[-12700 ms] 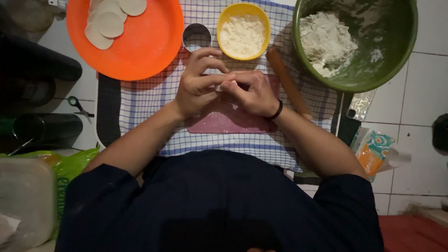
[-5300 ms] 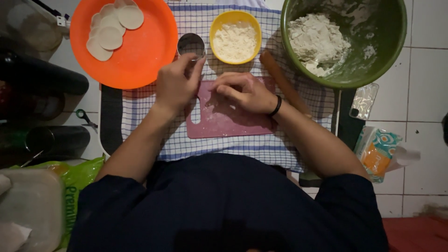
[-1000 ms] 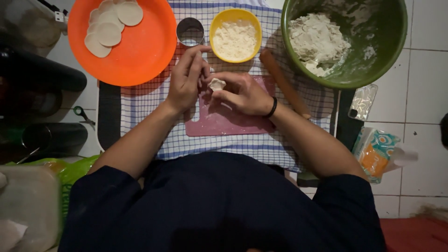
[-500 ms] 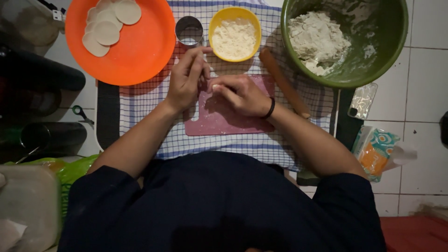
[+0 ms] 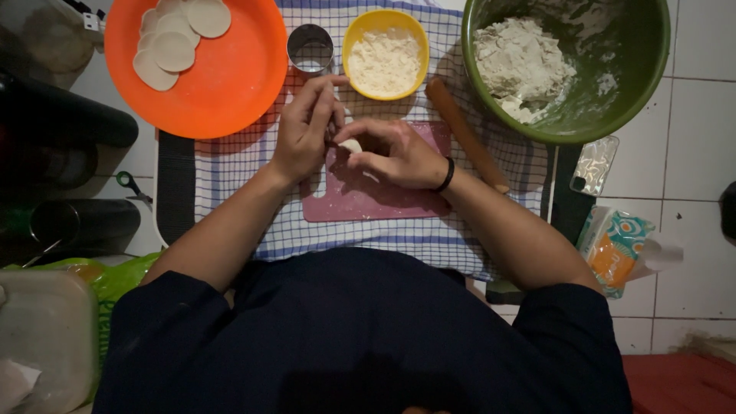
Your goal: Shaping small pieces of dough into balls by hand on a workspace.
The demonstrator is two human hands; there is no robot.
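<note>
over pink board (image 5: 368, 195), dough piece (image 5: 351, 145) pinched, axis unclear.

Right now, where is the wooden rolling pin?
In the head view, the rolling pin lies slanted on the checked cloth, right of the pink board, just below the green bowl.

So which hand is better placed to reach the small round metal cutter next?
Probably the left hand: its fingertips sit just below the round metal cutter, while the right hand holds the small dough piece.
</note>
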